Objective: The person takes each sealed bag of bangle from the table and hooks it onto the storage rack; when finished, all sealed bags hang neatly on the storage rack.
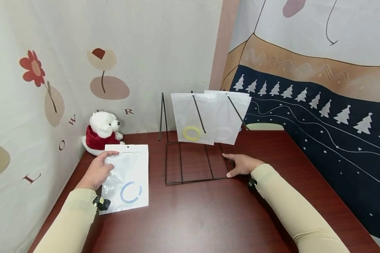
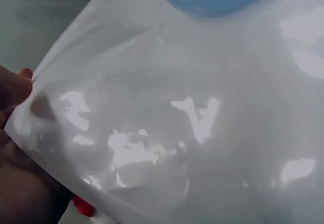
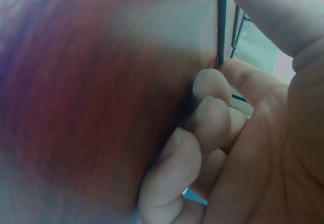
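My left hand (image 1: 96, 171) pinches the upper left edge of a white zip bag (image 1: 126, 196). A blue ring (image 1: 131, 192) shows through the bag's front, and a small hang hole lies at its top. In the left wrist view, the glossy bag (image 2: 152, 107) fills most of the picture. My right hand (image 1: 245, 164) grips the front right corner of a black wire rack (image 1: 196, 181), thumb at the corner and index finger along the side bar. The right wrist view shows the other fingers (image 3: 172, 171) curled at the tabletop. Two more bags hang on the rack's prongs, one bag (image 1: 193, 109) with a yellow ring (image 1: 191, 133), the other bag (image 1: 232, 116) with a pale ring.
A white plush bear (image 1: 102, 126) in red sits at the back left, behind the held bag. The brown table (image 1: 190, 218) meets a printed curtain (image 1: 164, 45) at the back and left. The rack's leftmost prong (image 1: 160, 116) carries no bag.
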Action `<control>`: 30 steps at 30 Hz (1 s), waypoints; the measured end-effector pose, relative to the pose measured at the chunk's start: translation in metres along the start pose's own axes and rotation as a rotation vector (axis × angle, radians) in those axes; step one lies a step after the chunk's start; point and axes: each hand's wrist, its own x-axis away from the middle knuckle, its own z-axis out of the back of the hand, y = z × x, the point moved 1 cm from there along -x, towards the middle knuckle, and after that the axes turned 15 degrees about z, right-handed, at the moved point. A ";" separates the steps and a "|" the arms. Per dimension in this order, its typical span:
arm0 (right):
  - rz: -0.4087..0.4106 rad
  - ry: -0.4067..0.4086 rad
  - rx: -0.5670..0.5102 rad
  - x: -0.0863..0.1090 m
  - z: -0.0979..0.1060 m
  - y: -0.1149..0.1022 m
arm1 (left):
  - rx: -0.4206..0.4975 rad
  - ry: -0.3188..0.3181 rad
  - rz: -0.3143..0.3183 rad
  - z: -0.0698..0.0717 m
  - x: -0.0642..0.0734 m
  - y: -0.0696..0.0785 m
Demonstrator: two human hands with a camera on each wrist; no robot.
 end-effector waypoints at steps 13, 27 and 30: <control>-0.004 0.013 -0.004 -0.001 -0.001 0.000 | -0.011 0.258 -0.192 -0.006 0.032 0.025; -0.010 0.017 -0.013 0.000 -0.002 0.001 | 0.169 0.297 -0.493 -0.012 0.075 0.066; -0.007 0.017 -0.012 0.000 -0.002 0.001 | 0.206 0.272 -0.536 -0.014 0.084 0.075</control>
